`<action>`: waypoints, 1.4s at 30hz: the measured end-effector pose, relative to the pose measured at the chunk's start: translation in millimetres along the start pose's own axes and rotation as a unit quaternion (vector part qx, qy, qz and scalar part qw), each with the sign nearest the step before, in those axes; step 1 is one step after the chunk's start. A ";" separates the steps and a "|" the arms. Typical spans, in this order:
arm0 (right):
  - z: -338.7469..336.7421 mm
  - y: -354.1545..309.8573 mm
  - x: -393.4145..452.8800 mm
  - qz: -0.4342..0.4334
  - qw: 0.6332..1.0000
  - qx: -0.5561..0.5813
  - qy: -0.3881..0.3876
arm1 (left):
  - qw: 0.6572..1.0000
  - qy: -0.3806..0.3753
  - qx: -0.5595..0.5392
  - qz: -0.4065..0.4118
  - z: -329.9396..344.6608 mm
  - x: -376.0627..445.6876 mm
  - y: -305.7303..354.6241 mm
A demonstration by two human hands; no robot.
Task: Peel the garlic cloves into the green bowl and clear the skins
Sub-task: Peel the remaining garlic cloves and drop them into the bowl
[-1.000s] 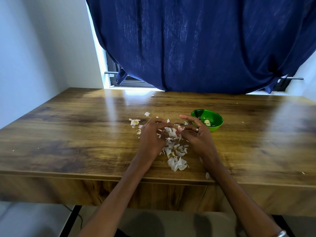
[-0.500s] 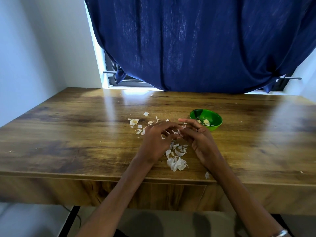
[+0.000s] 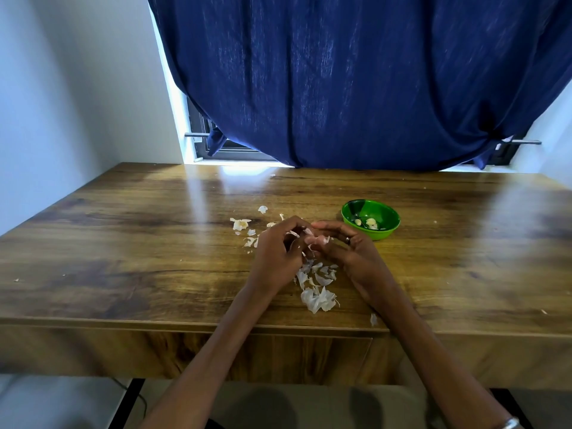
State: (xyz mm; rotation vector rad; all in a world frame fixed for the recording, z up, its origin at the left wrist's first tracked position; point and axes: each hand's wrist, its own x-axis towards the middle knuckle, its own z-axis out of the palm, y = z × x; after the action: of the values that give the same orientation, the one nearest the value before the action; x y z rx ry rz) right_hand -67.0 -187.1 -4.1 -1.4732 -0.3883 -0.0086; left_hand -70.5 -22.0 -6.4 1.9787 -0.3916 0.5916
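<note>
Single view, worn on your head, looking forward and down across the wooden table (image 3: 123,243) from its near edge. The wide-angle lens bends the table's edges and the blue curtain (image 3: 356,82) above, which fills the upper frame against the far wall. Your forearms enter from the bottom edge and converge near the frame's centre, where your left hand (image 3: 278,252) and right hand (image 3: 349,249) meet close to the lens axis. The green bowl (image 3: 387,232) sits just right of centre, beyond the hands. The table's front panel and your lap occupy the lowest band. No second view exists, so there is no shared region.
</note>
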 end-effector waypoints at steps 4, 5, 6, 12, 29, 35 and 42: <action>0.1 -0.5 -0.1 -0.017 0.999 -0.043 0.007 | 0.999 -0.007 -0.025 -0.041 0.3 1.3 -0.2; 0.6 -0.8 -0.4 -0.020 0.998 -0.052 0.008 | 0.998 -0.010 -0.028 -0.049 0.2 1.5 -0.2; 1.6 -1.6 -0.9 -0.023 0.998 -0.058 0.010 | 0.998 -0.016 -0.027 -0.057 0.0 1.7 -0.1; 4.3 -2.7 -1.2 -0.054 0.996 -0.069 0.034 | 0.990 -0.064 -0.081 -0.101 -2.5 1.1 6.2; 1.9 5.2 2.1 -0.117 0.977 -0.176 0.035 | 0.980 -0.110 -0.100 -0.133 -3.8 -3.2 8.5; 5.2 0.0 -1.8 -0.136 0.977 -0.152 0.067 | 0.993 -0.064 -0.058 -0.077 3.9 0.5 5.0; 9.2 -2.4 -4.7 -0.136 0.977 -0.140 0.089 | 1.000 -0.021 -0.002 -0.006 5.1 0.6 -2.2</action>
State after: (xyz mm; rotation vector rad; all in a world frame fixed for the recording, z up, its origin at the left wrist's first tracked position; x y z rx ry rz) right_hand -74.2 -179.6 -2.6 -1.6710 -0.4519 -0.4275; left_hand -67.7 -25.6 -9.7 1.9916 -0.4046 0.5425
